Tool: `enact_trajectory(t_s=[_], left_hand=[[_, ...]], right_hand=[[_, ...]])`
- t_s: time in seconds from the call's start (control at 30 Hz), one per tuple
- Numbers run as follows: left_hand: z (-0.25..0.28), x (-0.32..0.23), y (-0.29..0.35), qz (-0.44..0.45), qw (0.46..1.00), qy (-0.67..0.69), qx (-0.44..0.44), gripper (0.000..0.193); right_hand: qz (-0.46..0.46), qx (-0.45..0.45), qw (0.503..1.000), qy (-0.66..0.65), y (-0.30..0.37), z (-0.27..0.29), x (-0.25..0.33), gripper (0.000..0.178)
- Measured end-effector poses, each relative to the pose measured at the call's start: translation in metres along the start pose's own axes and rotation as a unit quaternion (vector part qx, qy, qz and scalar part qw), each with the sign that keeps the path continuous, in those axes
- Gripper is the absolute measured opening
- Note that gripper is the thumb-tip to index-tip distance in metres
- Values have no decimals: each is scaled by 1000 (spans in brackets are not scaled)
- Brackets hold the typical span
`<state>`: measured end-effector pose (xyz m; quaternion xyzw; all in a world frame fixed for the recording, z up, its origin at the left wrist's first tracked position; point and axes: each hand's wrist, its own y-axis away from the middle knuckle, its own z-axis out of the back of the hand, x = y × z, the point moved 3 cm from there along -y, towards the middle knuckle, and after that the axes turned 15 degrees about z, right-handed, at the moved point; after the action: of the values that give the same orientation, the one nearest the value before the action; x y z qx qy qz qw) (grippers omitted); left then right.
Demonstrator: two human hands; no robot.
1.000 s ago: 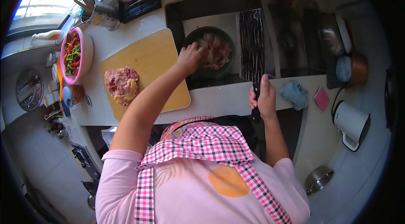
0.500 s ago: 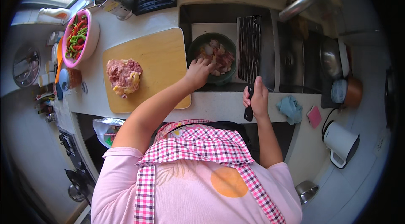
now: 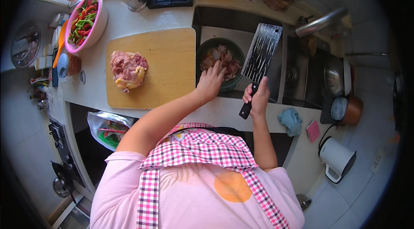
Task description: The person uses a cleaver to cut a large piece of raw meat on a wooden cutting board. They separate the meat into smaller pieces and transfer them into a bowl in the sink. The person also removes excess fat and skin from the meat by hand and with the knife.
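Observation:
My right hand [image 3: 258,98] is wrapped round the black handle of a cleaver [image 3: 262,52]. Its broad blade, dark with pale streaks, points away from me and leans right, over the sink beside the bowl. My left hand [image 3: 210,83] reaches over the near left rim of a dark green bowl [image 3: 236,83], fingers stretched out against the cut raw meat pieces [image 3: 230,66] inside; the fingertips are partly lost among them. A large chunk of raw meat with yellow skin [image 3: 128,70] lies on the left part of a wooden cutting board [image 3: 168,69], apart from both hands.
The bowl stands in the metal sink [image 3: 215,18], under a faucet [image 3: 321,22] at right. A pink-rimmed basin of red and green peppers [image 3: 88,24] stands far left. A blue cloth [image 3: 290,121], pink sponge [image 3: 313,130] and white kettle [image 3: 337,158] are near right.
The cleaver blade has tilted from nearly upright in view toward the right. My left hand stays at the bowl, its fingers reaching further over the meat. The whole view has shifted slightly.

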<state>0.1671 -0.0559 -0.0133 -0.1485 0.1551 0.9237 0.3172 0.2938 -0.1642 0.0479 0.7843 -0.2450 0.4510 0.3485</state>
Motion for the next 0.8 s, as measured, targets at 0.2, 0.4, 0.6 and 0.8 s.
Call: enact_trajectory(t_s=[0.2, 0.4, 0.6, 0.8], left_hand=[[-8, 7, -13, -55, 988, -76, -125, 25], [65, 41, 29, -33, 985, 167, 6, 11], [204, 190, 75, 158, 929, 59, -328, 41], [191, 265, 63, 145, 967, 97, -183, 57]], right_hand=[[46, 32, 996, 66, 9, 10, 3, 56], [113, 149, 943, 276, 20, -14, 8, 20], [169, 365, 817, 413, 25, -121, -9, 38], [101, 392, 839, 364, 26, -196, -49, 41]])
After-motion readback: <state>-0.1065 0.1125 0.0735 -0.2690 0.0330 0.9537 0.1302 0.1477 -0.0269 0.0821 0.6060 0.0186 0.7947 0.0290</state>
